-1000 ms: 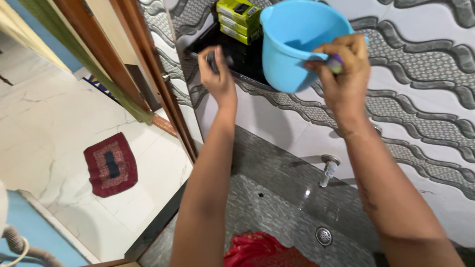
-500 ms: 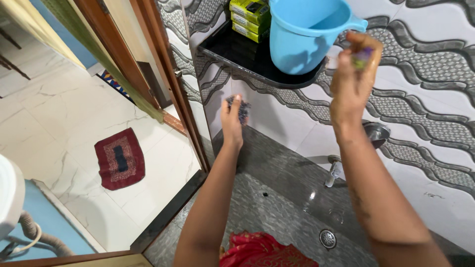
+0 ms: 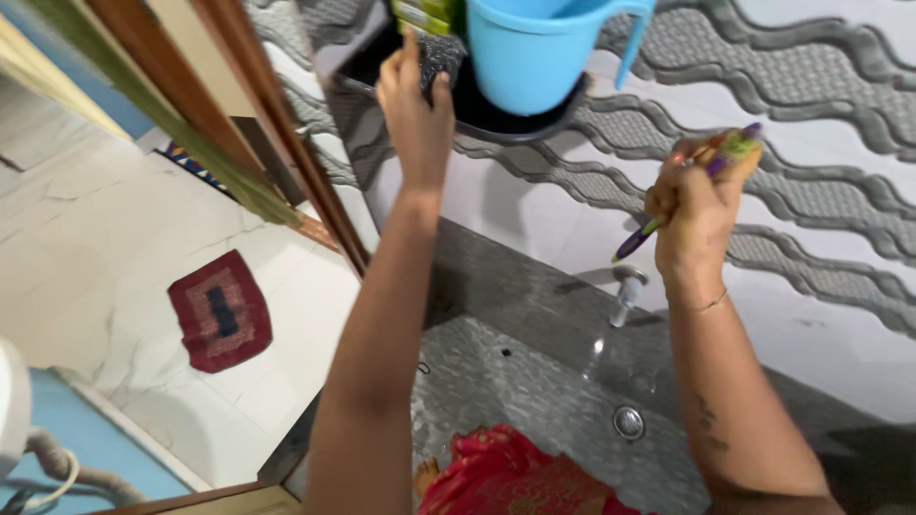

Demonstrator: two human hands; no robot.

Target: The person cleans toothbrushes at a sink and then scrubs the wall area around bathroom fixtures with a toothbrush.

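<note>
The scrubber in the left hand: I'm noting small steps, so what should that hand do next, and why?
Probably set it down and let go. The left hand holds the dark scrubber at the black shelf, beside the blue mug, with bare shelf beneath. The right hand is busy holding a toothbrush.

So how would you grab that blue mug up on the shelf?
By its handle, from the right. The blue mug stands upright on the black shelf, and its handle sticks out toward the wall side, clear of the left hand. The right hand is nearer but already holds a toothbrush.
</note>
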